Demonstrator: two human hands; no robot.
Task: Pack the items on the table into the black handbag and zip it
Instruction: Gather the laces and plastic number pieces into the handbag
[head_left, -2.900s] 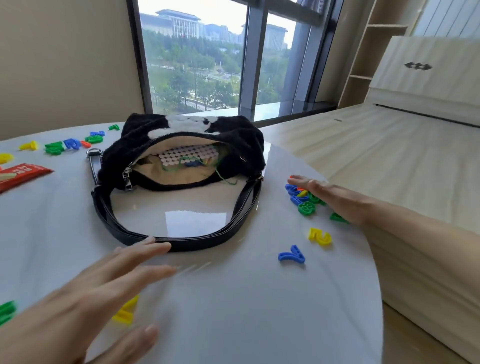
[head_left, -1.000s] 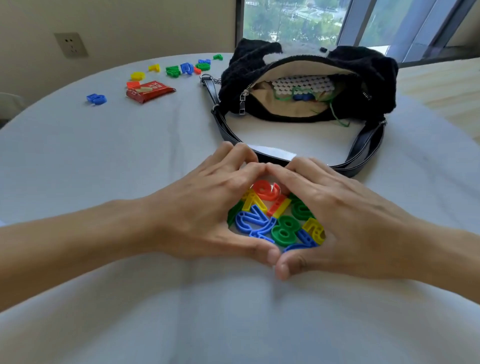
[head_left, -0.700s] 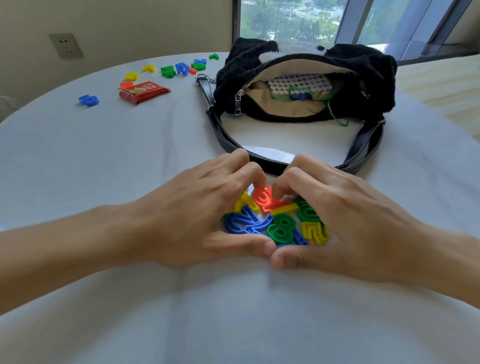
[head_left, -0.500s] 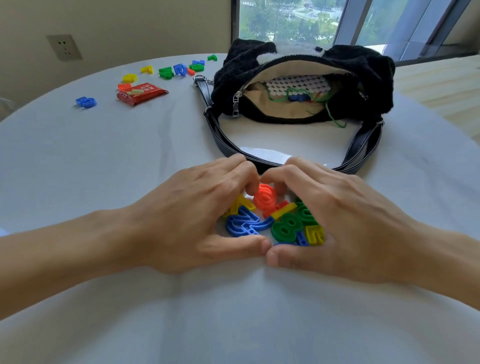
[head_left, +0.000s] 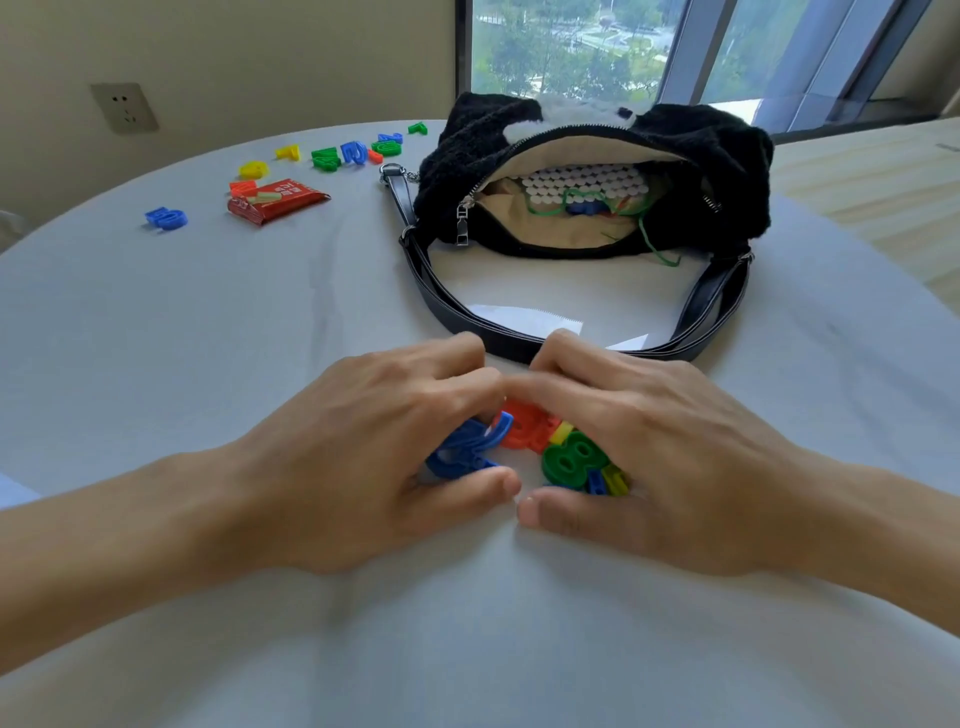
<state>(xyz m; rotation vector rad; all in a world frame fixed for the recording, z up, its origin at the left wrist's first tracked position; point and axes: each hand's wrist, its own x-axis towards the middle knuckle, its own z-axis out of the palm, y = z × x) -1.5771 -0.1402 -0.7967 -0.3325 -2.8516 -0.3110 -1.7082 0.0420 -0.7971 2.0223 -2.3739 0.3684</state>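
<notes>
A fuzzy black handbag (head_left: 727, 171) lies open at the far middle of the white table (head_left: 208, 338), zip undone, a white pegboard and coloured bits inside. Its black strap (head_left: 452, 312) loops toward me. Just in front of the strap, my left hand (head_left: 374, 457) and my right hand (head_left: 660, 457) cup a pile of plastic numbers (head_left: 540, 447) between them. Fingers of both hands curl over the pile, thumbs nearly touching. Blue pieces sit under the left fingers, green and yellow under the right.
More plastic numbers (head_left: 353, 153) lie scattered at the far left, with a lone blue one (head_left: 166, 218) and a red snack packet (head_left: 275, 200). A wall socket (head_left: 123, 107) is behind. A window and a wooden bed edge lie to the right.
Both hands swept the scattered numbers into one pile near the strap. Over the last second the fingers have closed tighter over the pile, squeezing it smaller.
</notes>
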